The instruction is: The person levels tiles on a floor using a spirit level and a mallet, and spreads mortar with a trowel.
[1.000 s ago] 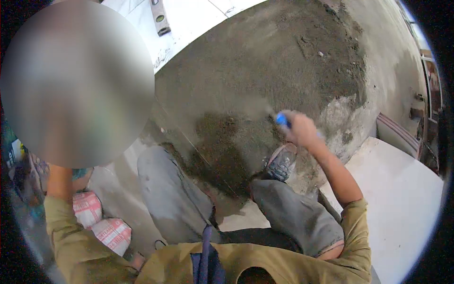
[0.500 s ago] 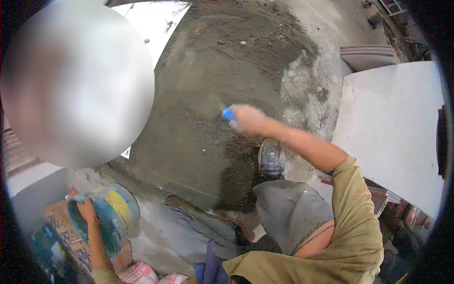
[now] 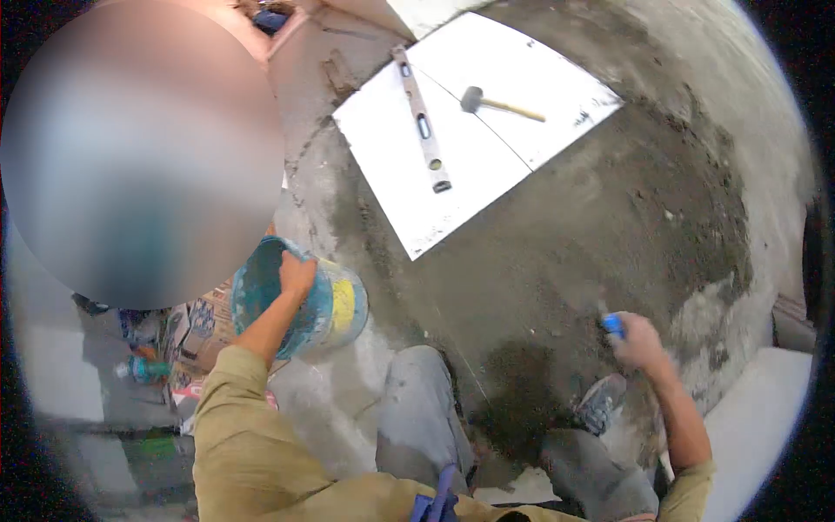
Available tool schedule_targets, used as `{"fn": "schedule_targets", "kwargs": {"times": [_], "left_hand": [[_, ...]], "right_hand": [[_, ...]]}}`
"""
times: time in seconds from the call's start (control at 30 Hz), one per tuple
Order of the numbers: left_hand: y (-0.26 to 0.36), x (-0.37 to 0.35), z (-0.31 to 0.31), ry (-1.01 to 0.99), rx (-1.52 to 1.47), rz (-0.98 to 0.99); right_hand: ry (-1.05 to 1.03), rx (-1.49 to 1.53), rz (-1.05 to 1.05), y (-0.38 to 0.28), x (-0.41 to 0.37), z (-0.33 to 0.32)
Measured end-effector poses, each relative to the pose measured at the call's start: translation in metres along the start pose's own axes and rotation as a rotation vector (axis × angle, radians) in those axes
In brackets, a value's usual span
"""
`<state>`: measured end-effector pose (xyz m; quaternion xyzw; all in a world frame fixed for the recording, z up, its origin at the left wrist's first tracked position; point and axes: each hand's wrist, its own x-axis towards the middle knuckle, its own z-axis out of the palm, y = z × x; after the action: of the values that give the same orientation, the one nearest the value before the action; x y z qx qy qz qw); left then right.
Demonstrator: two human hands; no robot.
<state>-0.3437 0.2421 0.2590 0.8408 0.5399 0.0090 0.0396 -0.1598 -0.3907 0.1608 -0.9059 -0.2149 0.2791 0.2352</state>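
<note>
My left hand [image 3: 297, 275] grips the rim of a teal bucket [image 3: 346, 306] with a yellow patch, which lies tilted with its mouth toward me. My right hand [image 3: 642, 343] is closed around the blue handle of a trowel [image 3: 613, 325]; its blade is blurred and hard to make out. The trowel is low over a bed of grey mortar [image 3: 557, 235], close to my shoe [image 3: 602, 403]. Beyond it lie white floor tiles [image 3: 374, 139], side by side. On them rest a spirit level [image 3: 421, 122] and a rubber mallet [image 3: 472, 99] with a wooden handle.
Cardboard boxes [image 3: 207, 326] stand behind the bucket at the left, near a teal bottle [image 3: 150, 369]. A large white panel [image 3: 765, 418] is at the lower right. A blurred oval hides the upper left.
The view has swung left, bringing the tiles, level and mallet into sight. My left hand still holds the bucket and my right hand still holds the trowel over the mortar.
</note>
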Motion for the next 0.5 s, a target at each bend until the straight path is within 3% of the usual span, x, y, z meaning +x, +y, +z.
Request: {"fn": "schedule_targets", "kwargs": {"times": [0.07, 0.1, 0.17, 0.27, 0.3, 0.37, 0.4, 0.47, 0.5], "left_hand": [[-0.001, -0.001, 0.000, 0.020, -0.042, -0.022], [0.000, 0.000, 0.001, 0.021, -0.073, -0.027], [0.005, -0.005, -0.003, 0.008, -0.069, -0.045], [0.009, -0.004, -0.004, 0.015, -0.069, -0.058], [0.008, -0.004, -0.003, 0.026, -0.064, -0.057], [0.006, -0.005, -0.002, 0.031, -0.077, -0.052], [0.006, -0.006, -0.001, 0.031, -0.076, -0.037], [0.004, -0.006, 0.001, 0.032, -0.068, -0.029], [0.005, -0.003, 0.001, 0.034, -0.063, -0.017]], "right_hand": [[0.205, 0.095, -0.042, 0.065, 0.024, -0.019], [0.233, 0.040, -0.001, 0.088, 0.031, -0.039], [0.512, -0.198, 0.101, 0.129, 0.041, -0.066], [0.652, -0.007, 0.296, 0.112, 0.036, -0.107], [0.658, -0.011, 0.284, 0.120, 0.040, -0.104], [0.562, 0.275, 0.146, 0.145, 0.054, -0.081], [0.662, 0.071, -0.009, 0.137, 0.058, -0.064], [0.398, 0.183, 0.059, 0.106, 0.061, -0.053], [0.474, 0.247, 0.043, 0.075, 0.058, -0.040]]}}
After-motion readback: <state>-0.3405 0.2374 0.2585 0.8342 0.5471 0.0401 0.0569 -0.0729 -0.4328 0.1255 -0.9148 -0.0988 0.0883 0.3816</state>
